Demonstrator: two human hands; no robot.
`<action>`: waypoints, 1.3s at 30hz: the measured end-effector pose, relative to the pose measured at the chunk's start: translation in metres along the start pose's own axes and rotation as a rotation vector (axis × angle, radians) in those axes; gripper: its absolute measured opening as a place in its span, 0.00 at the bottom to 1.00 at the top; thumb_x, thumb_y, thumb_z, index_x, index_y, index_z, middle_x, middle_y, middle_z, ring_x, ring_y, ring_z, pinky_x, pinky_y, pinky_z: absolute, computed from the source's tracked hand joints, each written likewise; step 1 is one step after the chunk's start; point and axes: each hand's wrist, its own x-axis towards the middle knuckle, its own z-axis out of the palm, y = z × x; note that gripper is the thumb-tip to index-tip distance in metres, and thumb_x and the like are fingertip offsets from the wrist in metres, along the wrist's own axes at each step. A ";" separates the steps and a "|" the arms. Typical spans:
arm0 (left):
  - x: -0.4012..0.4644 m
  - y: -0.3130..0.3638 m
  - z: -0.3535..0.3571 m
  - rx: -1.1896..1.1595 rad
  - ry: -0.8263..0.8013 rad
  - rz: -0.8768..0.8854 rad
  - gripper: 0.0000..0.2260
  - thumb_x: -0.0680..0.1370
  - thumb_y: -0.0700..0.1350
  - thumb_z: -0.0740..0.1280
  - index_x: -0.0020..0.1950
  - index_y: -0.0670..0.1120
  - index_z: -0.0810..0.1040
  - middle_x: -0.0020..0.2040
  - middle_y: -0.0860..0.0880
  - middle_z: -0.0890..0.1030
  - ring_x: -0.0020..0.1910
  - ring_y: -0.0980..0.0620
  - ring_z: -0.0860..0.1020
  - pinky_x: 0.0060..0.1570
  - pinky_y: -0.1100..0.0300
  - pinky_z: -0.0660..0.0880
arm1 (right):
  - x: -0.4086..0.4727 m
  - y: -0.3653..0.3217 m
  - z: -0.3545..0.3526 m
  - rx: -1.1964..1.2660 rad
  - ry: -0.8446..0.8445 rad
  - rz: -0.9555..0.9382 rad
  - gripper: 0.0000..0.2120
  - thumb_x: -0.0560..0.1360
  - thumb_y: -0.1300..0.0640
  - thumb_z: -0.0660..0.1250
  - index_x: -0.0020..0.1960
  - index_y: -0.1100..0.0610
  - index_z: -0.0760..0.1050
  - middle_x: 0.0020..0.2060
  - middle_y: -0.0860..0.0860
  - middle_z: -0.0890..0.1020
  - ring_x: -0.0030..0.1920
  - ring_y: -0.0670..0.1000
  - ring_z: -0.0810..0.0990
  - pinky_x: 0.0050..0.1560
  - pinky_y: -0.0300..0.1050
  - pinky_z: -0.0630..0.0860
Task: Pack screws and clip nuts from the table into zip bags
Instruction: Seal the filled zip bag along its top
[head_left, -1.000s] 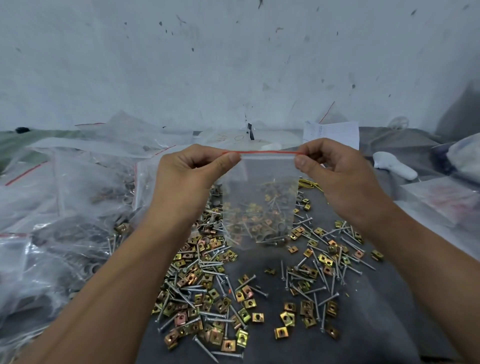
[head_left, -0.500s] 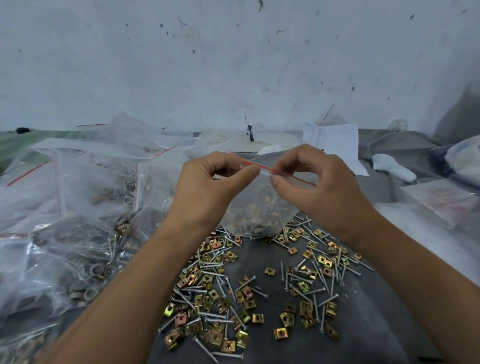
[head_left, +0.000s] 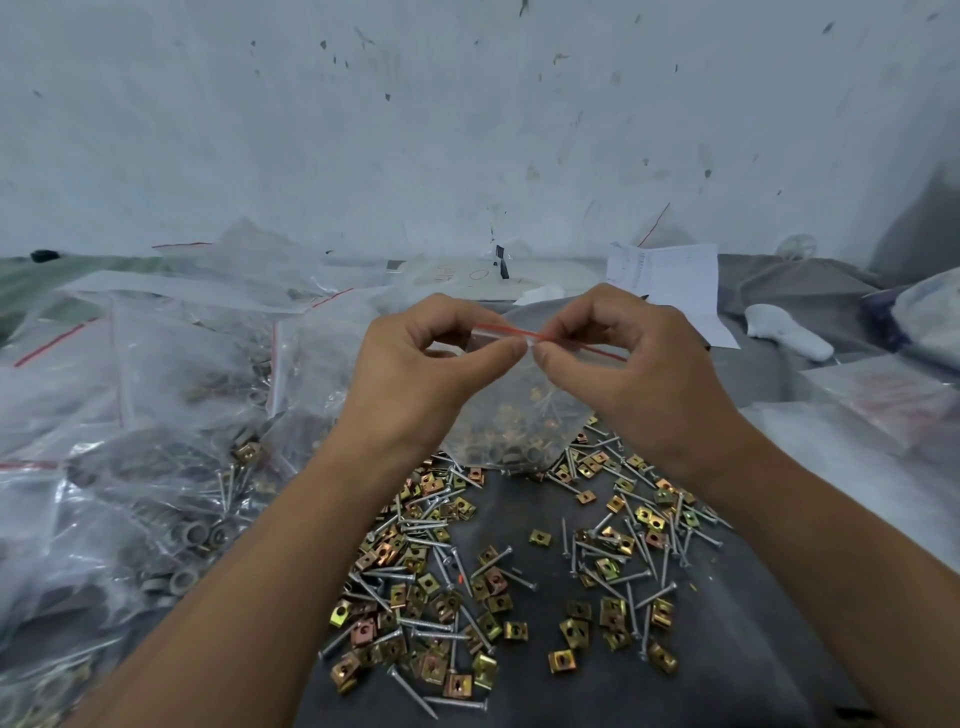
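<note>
A clear zip bag (head_left: 511, 421) with a red seal strip hangs in front of me, and its bottom holds screws and brass-coloured clip nuts. My left hand (head_left: 415, 369) pinches the seal strip between thumb and forefinger. Right beside it, my right hand (head_left: 628, 364) pinches the same strip, the two sets of fingertips almost touching. The strip slants down to the right behind my right hand. Loose screws (head_left: 447, 634) and clip nuts (head_left: 571, 631) lie scattered on the dark grey table (head_left: 540, 691) below the bag.
A heap of filled clear bags (head_left: 156, 441) covers the left side. A printed paper sheet (head_left: 670, 280) and a white object (head_left: 784, 332) lie at the back right. More plastic packets (head_left: 883, 410) sit on the right. A stained white wall closes the back.
The bag hung stretched flat between my spread hands. My hands have come together at the middle of the seal, and the bag has sunk lower with its seal slanted.
</note>
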 end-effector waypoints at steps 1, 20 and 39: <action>0.000 0.000 -0.001 -0.005 0.004 0.001 0.06 0.70 0.46 0.80 0.46 0.48 0.89 0.42 0.45 0.86 0.40 0.50 0.81 0.45 0.50 0.78 | 0.000 0.000 0.000 0.028 -0.004 0.015 0.04 0.75 0.59 0.77 0.46 0.53 0.83 0.41 0.45 0.85 0.47 0.44 0.84 0.50 0.33 0.76; 0.000 0.007 -0.005 -0.107 -0.008 -0.058 0.08 0.70 0.46 0.81 0.46 0.45 0.89 0.45 0.40 0.88 0.46 0.41 0.85 0.54 0.38 0.82 | 0.001 0.001 -0.003 0.177 -0.054 0.082 0.03 0.76 0.58 0.76 0.48 0.56 0.84 0.40 0.49 0.86 0.41 0.44 0.83 0.46 0.37 0.78; -0.001 0.003 -0.005 -0.207 -0.070 -0.063 0.09 0.70 0.46 0.80 0.49 0.47 0.91 0.45 0.48 0.89 0.40 0.58 0.84 0.39 0.68 0.77 | 0.001 0.010 0.000 0.244 0.038 0.084 0.07 0.74 0.56 0.78 0.50 0.57 0.85 0.43 0.56 0.87 0.46 0.61 0.85 0.52 0.61 0.83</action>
